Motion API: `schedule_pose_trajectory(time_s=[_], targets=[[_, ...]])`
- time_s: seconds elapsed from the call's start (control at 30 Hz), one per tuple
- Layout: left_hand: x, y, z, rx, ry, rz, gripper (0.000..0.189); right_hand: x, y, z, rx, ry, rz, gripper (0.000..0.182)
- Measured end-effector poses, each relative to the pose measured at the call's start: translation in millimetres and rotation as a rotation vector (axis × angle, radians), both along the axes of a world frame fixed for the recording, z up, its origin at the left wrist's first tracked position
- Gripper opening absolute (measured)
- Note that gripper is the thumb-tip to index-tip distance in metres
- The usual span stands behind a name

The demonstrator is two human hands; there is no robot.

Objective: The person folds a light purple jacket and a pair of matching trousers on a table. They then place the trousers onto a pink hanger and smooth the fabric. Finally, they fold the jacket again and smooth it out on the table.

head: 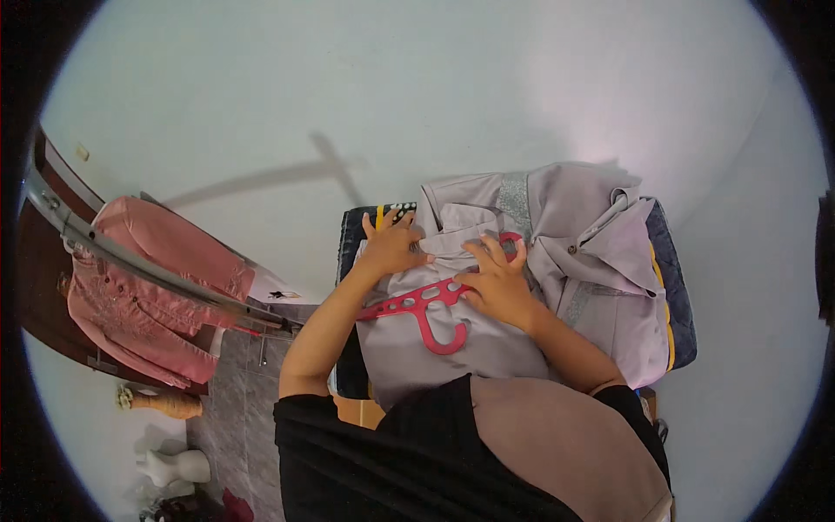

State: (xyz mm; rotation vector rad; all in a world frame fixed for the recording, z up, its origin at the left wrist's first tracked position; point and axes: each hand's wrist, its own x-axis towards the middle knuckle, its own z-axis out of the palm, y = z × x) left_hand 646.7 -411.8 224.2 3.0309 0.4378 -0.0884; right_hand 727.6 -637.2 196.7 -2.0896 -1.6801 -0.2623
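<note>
A light grey-mauve garment (pixel 456 365) lies spread over a padded dark cloth with yellow stripes (pixel 678 313) in front of me. Its waistband or folded edge (pixel 456 241) lies between my hands. My left hand (pixel 393 248) presses on that edge, fingers spread, thumb towards the middle. A pink plastic hanger (pixel 427 303) with holes and a hook lies on the garment, and my right hand (pixel 499 280) rests at its right part, fingers bent; whether it grips anything is unclear. To the right is a matching top (pixel 607 254) with a collar, a button and patterned grey bands.
At left a metal clothes rail (pixel 163 258) carries a pink embroidered garment (pixel 150 280). Below it stand an orange vase (pixel 166 403) and a white mannequin torso (pixel 176 466) on or near the grey tiled floor (pixel 238 404). A pale wall (pixel 424 85) rises behind the padded surface.
</note>
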Motion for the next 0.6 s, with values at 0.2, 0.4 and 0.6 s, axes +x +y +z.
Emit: schedule_pose_trajectory(time_s=[0.2, 0.4, 0.6], targets=[[-1, -16, 43, 0.22, -0.451, -0.049, 0.031, -3, 6, 4, 0.334, -0.21, -0.122, 0.006], [18, -26, 127, 0.544, -0.681, -0.188, 0.024, 3, 5, 75, 0.434, -0.248, -0.217, 0.002], [47, 25, 191, 0.824, -1.035, 0.06, 0.022, -17, -32, 87, 0.353, -0.1, -0.135, 0.005]])
